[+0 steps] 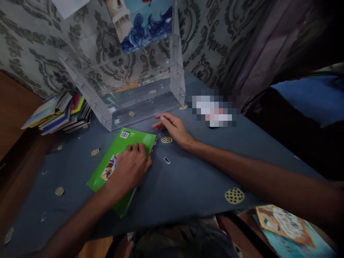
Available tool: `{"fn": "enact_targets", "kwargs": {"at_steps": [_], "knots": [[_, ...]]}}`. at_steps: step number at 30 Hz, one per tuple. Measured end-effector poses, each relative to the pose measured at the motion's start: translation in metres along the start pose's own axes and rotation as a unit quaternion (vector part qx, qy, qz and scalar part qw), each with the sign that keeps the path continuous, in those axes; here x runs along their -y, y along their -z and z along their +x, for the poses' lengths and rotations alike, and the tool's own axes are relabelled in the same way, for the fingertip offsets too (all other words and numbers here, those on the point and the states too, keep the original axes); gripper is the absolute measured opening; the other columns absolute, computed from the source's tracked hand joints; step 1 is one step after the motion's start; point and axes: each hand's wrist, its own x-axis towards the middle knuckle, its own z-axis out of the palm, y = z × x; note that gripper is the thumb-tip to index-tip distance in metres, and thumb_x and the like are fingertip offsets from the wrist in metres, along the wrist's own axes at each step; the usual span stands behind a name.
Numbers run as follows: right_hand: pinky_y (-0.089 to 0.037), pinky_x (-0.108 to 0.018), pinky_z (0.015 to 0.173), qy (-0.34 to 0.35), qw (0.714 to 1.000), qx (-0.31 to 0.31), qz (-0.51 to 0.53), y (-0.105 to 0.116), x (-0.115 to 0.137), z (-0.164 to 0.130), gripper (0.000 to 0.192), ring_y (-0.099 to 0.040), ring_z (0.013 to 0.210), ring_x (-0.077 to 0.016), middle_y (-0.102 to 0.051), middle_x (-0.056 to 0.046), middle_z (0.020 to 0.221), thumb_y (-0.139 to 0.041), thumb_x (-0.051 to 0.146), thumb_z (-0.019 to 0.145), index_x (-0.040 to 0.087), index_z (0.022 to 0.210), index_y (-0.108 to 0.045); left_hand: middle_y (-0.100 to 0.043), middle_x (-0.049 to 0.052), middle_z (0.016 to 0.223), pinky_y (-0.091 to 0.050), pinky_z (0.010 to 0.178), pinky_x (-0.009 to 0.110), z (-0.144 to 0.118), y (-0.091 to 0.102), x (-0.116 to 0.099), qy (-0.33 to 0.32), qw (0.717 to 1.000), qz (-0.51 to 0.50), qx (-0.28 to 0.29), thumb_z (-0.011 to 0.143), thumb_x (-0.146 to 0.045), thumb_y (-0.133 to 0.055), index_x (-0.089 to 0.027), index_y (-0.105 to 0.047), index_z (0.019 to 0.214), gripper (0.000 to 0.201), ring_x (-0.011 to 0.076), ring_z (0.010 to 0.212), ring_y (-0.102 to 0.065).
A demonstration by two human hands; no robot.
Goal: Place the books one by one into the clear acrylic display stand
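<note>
One green softcover bk (115,147) lies at a slant on the table, a bit L of frame centre; much of its cover, incl. part of a small colour pic, is hidden under the L hand (133,161). That hand's fingers are bent over the cover, thumb by the bk's R edge; can't tell if it grips. Barcode box near the bk's top is visible, digits too small to read. R hand (174,130), centre frame, is relaxed w/ fingers loosely bent, nothing visible in it, near the front of a clear acrylic rack (177,82). Rack is boxy, shiny, see-thru, its top cut off by the frame. Inside, upper centre, a glossy illustration (150,28) w/ curling blue waves and a pale tower, also cropped. White sheet (71,7), upper L, runs out of frame. Messy bk pile (64,111), mid-L, titles unreadable. Pixelated patch (215,111), R of centre, masks whatever's there. Tablecloth (188,186): grey-blue, w/ dotted yellowish ovals. Damask-patterned backdrop (204,53) behind. Orange-and-teal bk (292,225), btm R, partly covered by the R forearm.
</note>
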Motion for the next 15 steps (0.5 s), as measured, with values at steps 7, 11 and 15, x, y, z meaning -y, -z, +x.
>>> {"fn": "enact_targets", "kwargs": {"at_steps": [7,11,15], "knots": [[-0.057,-0.040,0.090,0.017,1.000,0.004,-0.012,0.001,0.006,-0.003,0.036,-0.074,0.091,-0.0205,-0.078,-0.005,0.094,-0.045,0.054,0.099,0.024,0.107,-0.062,-0.073,0.010,0.083,-0.043,0.061,0.033,0.002,0.010,0.016,0.007,0.998,-0.068,0.011,0.101,-0.032,-0.043,-0.016,-0.064,0.098,0.027,0.0285,0.075,-0.071],[-0.054,-0.041,0.092,0.032,0.999,-0.007,-0.027,0.001,0.012,-0.006,0.036,-0.072,0.093,-0.0209,-0.078,-0.004,0.095,-0.044,0.051,0.100,0.023,0.109,-0.064,-0.075,0.006,0.082,-0.038,0.059,0.029,0.005,0.015,0.030,0.000,0.990,-0.144,0.010,0.100,-0.030,-0.043,-0.018,-0.067,0.103,0.026,0.0227,0.071,-0.070],[-0.054,-0.041,0.089,0.049,0.998,-0.011,-0.040,0.000,0.016,-0.008,0.034,-0.070,0.098,-0.0220,-0.078,-0.004,0.097,-0.042,0.048,0.101,0.024,0.111,-0.064,-0.071,0.002,0.071,-0.035,0.056,0.027,0.008,0.021,0.040,-0.001,0.982,-0.186,0.021,0.099,-0.030,-0.041,-0.019,-0.069,0.097,0.030,0.0187,0.063,-0.065]]}}
